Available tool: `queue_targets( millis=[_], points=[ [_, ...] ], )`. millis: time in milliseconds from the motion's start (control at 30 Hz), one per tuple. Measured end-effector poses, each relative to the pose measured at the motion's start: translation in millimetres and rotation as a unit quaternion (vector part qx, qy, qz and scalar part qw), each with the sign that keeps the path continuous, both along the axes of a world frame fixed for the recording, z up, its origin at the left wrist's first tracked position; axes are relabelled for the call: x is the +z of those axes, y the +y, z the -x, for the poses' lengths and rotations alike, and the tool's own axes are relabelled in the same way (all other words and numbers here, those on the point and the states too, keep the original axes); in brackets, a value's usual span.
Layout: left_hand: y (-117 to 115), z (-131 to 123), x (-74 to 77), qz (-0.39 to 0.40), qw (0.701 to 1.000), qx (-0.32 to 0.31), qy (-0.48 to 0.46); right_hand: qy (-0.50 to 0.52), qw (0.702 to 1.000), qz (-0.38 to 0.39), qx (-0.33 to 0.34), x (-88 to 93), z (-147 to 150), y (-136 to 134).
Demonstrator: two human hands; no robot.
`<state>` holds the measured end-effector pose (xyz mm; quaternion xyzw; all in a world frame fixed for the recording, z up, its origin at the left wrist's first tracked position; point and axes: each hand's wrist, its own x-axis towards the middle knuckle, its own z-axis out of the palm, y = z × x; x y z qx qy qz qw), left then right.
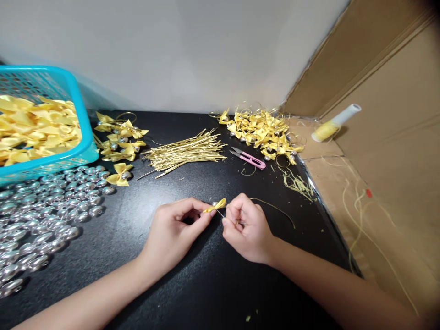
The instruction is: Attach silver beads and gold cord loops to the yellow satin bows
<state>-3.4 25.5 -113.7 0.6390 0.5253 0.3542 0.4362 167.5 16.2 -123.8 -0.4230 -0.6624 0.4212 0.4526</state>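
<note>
Two hands (177, 221) (248, 230) hold bow (220, 204) and thread (221, 214), snips (253, 159) beyond (any lettering unreadable).

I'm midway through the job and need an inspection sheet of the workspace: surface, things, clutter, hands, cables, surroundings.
Surface: black table, shiny with glare left of centre.
Job's things: yellow bow in hand; silver beads spread at left; blue basket of yellow bows; gold ties in a loose bundle; beaded bows in two groups; pink snips by the right-hand group.
Clutter: thread scraps near the right edge; small bits elsewhere.
Hands: left hand pinches the bow; right hand is closed on a thin strand running from it.
Cables: nothing seen.
Surroundings: pale wall behind; cardboard and a thread spool at right.
</note>
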Motion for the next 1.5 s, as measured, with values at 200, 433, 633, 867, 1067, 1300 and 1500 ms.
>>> queue_targets(
  millis=[200,433,633,867,1067,1300,1500],
  points=[
    [0.1,0.1,-0.1,-0.002,1.000,0.000,-0.004,0.000,1.000,-0.003,0.001,-0.4,-0.4,-0.1],
    [0.3,-0.1,-0.6,-0.011,1.000,0.001,-0.002,-0.011,1.000,-0.006,0.000,0.0,-0.1,-0.1],
    [0.2,-0.4,0.0,-0.001,1.000,0.003,-0.004,-0.028,0.999,-0.026,-0.006,0.3,0.7,0.4],
    [-0.1,0.1,0.8,-0.012,1.000,0.000,0.000,-0.049,0.997,-0.057,-0.013,0.8,1.2,-0.5],
    [-1.2,1.5,-2.0,-0.030,1.000,-0.002,0.009,-0.067,0.994,-0.082,-0.018,0.8,1.4,-1.5],
    [0.2,1.6,0.3,-0.083,0.996,-0.005,0.023,-0.087,0.992,-0.096,-0.004,-3.8,-0.3,-2.2],
    [1.0,4.7,0.0,-0.194,0.979,-0.030,0.056,-0.085,0.993,-0.084,0.009,-3.0,-1.4,-2.3]
  ],
)
